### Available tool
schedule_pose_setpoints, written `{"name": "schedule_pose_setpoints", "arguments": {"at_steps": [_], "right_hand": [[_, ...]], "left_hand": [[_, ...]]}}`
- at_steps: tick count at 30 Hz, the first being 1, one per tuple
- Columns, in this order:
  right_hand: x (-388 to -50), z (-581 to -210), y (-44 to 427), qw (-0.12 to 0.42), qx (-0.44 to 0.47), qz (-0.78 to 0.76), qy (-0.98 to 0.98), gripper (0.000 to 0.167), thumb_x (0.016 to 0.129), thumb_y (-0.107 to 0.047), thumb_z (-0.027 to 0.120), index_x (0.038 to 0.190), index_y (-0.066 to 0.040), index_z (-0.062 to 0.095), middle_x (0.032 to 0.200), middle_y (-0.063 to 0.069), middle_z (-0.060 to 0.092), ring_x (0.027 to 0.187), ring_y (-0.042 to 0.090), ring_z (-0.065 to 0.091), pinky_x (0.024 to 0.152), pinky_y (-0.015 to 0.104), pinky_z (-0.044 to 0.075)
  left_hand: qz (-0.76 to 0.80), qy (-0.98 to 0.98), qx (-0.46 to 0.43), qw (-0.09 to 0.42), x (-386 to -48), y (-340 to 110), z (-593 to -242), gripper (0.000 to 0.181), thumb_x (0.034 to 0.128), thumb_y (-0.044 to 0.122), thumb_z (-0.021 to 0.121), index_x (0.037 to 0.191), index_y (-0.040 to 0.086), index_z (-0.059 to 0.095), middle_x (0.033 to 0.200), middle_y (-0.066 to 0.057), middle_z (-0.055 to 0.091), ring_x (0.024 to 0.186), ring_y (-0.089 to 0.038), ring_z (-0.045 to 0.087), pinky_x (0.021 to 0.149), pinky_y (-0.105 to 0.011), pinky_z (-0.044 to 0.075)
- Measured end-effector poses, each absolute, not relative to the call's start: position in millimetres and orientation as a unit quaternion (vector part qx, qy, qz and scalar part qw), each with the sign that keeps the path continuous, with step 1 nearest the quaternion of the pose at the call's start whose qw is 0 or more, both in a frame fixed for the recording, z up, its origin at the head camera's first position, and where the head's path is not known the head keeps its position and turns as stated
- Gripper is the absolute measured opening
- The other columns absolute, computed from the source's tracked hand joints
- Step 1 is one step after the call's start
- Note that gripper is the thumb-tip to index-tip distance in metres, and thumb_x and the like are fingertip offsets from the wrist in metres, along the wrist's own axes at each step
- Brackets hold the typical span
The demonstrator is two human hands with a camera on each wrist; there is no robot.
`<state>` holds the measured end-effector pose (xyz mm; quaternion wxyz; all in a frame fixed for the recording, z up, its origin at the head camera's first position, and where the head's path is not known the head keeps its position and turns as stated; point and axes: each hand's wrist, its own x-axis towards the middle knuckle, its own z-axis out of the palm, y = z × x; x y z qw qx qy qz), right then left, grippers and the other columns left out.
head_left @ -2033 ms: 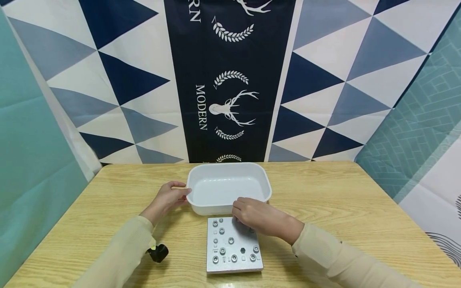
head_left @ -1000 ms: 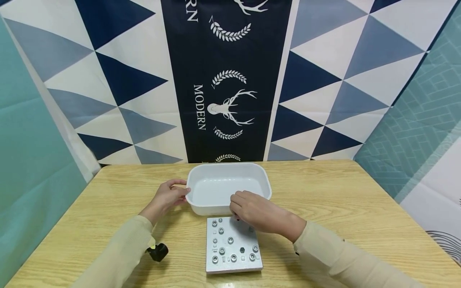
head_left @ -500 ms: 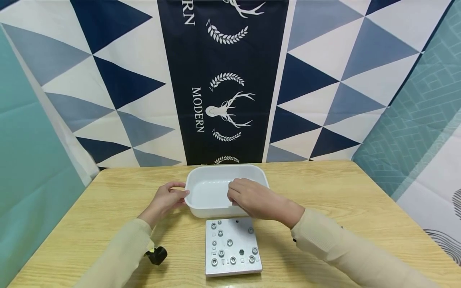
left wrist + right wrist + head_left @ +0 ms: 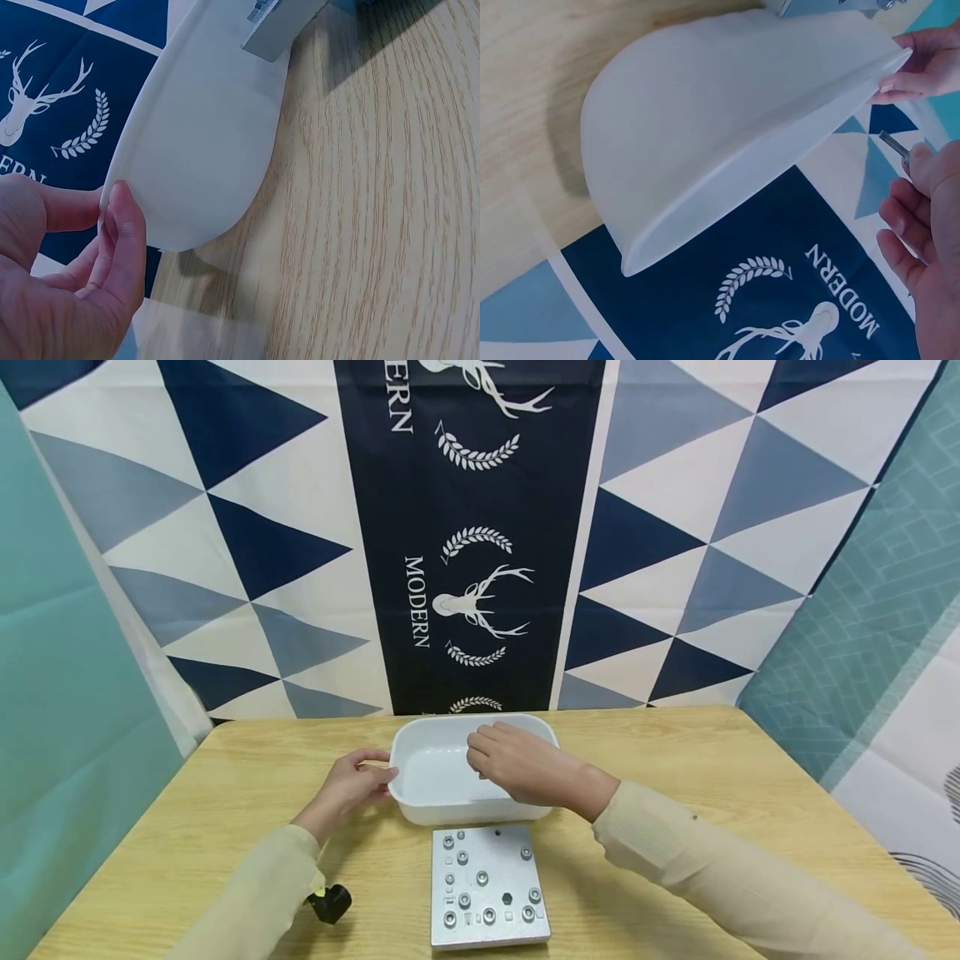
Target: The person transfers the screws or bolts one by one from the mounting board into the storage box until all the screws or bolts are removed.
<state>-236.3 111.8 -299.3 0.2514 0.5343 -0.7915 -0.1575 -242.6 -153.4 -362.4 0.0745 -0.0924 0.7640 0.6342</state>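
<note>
A white basin (image 4: 442, 814) stands on the table, and my left hand (image 4: 356, 789) pinches its left rim between thumb and fingers. Over the basin's right part hovers my right hand (image 4: 517, 764), fingers curled. In the right wrist view that hand pinches a slim metal pin (image 4: 895, 144) between thumb and finger; its far end is hidden by the fingers. In front of the basin lies a silver metal plate (image 4: 491, 860) with several socket-head bolts, small square pieces and a dark hole near its back edge.
The wooden table (image 4: 660, 827) extends to both sides of the basin. A black cylindrical device (image 4: 331, 904) sits at the left wrist. A patterned cloth backdrop (image 4: 480, 527) rises right behind the table.
My right hand has lifted from the plate's back edge and moved up and away over the basin, taking the pin along. A dark hole now shows in the plate. The left hand keeps its hold.
</note>
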Motion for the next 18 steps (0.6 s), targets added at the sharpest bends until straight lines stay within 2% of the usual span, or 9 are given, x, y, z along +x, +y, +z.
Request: {"name": "schedule_pose_setpoints", "arguments": {"at_steps": [10, 18], "right_hand": [[-257.5, -301.5, 106.0, 0.224, 0.522, -0.147, -0.810, 0.003, 0.091, -0.012, 0.060, 0.092, -0.015, 0.061, 0.091, -0.003, 0.058, 0.089, 0.014, 0.053, 0.085, 0.028, 0.049], [-275.0, -295.3, 101.3, 0.190, 0.506, -0.108, -0.835, 0.002, 0.091, -0.012, 0.063, 0.092, -0.014, 0.062, 0.093, -0.002, 0.060, 0.089, 0.014, 0.053, 0.084, 0.027, 0.048]], "left_hand": [[0.630, 0.769, -0.092, 0.065, -242.5, -156.3, -365.5, 0.036, 0.0886, 0.004, 0.064, 0.123, -0.002, 0.053, 0.089, -0.010, 0.065, 0.069, -0.011, 0.064, 0.072, -0.029, 0.059], [0.623, 0.774, -0.090, 0.063, -243.2, -152.8, -363.8, 0.036, 0.0894, 0.006, 0.063, 0.123, -0.002, 0.053, 0.099, -0.018, 0.066, 0.075, -0.014, 0.066, 0.076, -0.032, 0.060]]}}
